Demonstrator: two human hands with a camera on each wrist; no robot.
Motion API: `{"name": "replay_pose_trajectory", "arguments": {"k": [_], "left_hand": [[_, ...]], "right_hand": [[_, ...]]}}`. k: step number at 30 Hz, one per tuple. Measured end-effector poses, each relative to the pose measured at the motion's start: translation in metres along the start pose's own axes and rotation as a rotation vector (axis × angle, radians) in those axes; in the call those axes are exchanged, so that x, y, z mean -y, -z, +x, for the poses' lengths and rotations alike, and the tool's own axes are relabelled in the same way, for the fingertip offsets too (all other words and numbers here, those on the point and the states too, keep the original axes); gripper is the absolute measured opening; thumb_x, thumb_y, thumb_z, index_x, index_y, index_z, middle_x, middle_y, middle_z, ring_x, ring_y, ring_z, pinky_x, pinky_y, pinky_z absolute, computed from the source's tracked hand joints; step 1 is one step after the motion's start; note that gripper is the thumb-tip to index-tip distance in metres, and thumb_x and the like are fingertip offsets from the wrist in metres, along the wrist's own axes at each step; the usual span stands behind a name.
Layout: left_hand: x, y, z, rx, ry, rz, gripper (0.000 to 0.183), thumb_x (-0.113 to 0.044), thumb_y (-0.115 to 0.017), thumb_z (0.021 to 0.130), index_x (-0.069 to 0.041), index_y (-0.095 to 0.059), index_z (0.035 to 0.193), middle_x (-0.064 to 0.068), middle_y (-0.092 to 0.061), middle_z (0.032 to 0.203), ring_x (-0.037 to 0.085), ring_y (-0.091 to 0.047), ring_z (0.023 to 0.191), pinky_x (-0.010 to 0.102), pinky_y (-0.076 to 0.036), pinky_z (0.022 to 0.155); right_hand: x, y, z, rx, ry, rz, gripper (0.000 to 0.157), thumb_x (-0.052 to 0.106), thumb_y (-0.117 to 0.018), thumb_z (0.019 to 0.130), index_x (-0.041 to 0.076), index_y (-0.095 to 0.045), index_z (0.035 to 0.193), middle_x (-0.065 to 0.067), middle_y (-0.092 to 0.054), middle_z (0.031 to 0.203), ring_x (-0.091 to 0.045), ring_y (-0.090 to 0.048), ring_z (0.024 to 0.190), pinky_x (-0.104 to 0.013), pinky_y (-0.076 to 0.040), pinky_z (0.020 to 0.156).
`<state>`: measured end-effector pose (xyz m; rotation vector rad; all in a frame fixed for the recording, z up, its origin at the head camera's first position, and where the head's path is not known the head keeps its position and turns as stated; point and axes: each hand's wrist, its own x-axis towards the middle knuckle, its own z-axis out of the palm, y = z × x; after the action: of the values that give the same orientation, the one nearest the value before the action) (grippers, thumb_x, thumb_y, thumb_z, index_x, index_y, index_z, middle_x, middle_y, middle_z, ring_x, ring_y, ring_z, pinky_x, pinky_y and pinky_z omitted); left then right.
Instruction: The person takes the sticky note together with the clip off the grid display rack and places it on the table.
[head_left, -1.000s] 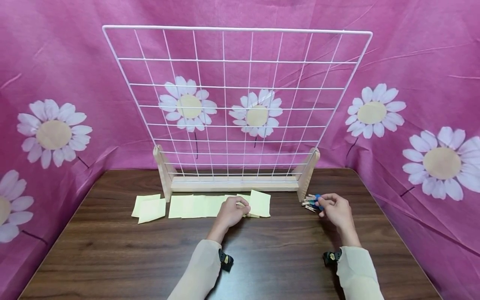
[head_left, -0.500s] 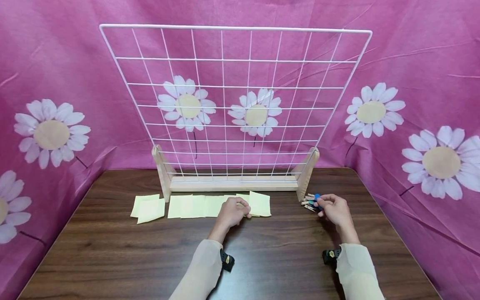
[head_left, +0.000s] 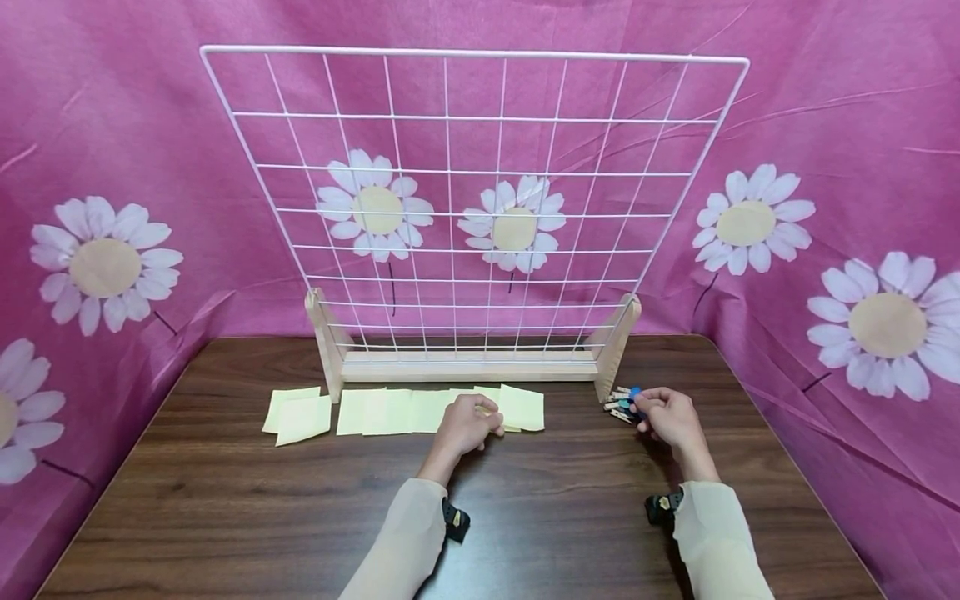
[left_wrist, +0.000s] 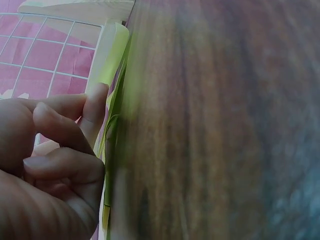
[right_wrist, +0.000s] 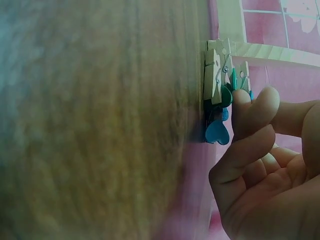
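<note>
A row of pale yellow sticky notes lies along the front of a white wire grid. At the row's right end my left hand pinches the edge of a sticky note, which tilts up from those under it in the left wrist view. The fingers hide part of its edge. By the grid's right foot is a small heap of wooden clothespins with blue and green hearts, one blue heart showing plainly. My right hand has thumb and finger closed on a clothespin there; the fingertips partly hide it.
Pale wooden feet and a crossbar hold the grid upright on the dark wooden table. Two more overlapping sticky notes lie left of the row. A pink cloth with white flowers hangs behind and at both sides.
The right-end sticky note has shifted slightly to the right under my left hand. My right hand stays at the clothespins with hardly any movement.
</note>
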<state>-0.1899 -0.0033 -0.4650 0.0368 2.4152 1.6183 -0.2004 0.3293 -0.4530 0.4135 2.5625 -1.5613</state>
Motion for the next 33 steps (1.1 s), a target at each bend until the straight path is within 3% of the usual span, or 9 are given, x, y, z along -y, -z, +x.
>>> {"name": "replay_pose_trajectory", "arguments": {"k": [22, 33], "left_hand": [[0.001, 0.005, -0.001, -0.007, 0.01, 0.008, 0.025, -0.01, -0.071, 0.089, 0.002, -0.068, 0.111, 0.001, -0.074, 0.072, 0.006, -0.044, 0.041, 0.02, -0.04, 0.043], [0.004, 0.013, -0.008, -0.032, -0.034, -0.103, 0.024, -0.009, -0.071, 0.091, 0.005, -0.067, 0.11, 0.01, -0.074, 0.075, 0.009, -0.05, 0.046, 0.02, -0.041, 0.044]], "right_hand": [[0.012, 0.001, -0.002, -0.027, 0.02, 0.0, 0.035, 0.021, -0.057, 0.104, -0.006, -0.053, 0.125, 0.003, -0.071, 0.082, -0.008, -0.059, 0.055, -0.029, -0.05, 0.049], [0.015, -0.002, -0.008, -0.01, 0.051, -0.005, 0.035, 0.02, -0.057, 0.104, -0.007, -0.053, 0.126, -0.001, -0.073, 0.086, -0.009, -0.06, 0.055, -0.028, -0.049, 0.049]]}}
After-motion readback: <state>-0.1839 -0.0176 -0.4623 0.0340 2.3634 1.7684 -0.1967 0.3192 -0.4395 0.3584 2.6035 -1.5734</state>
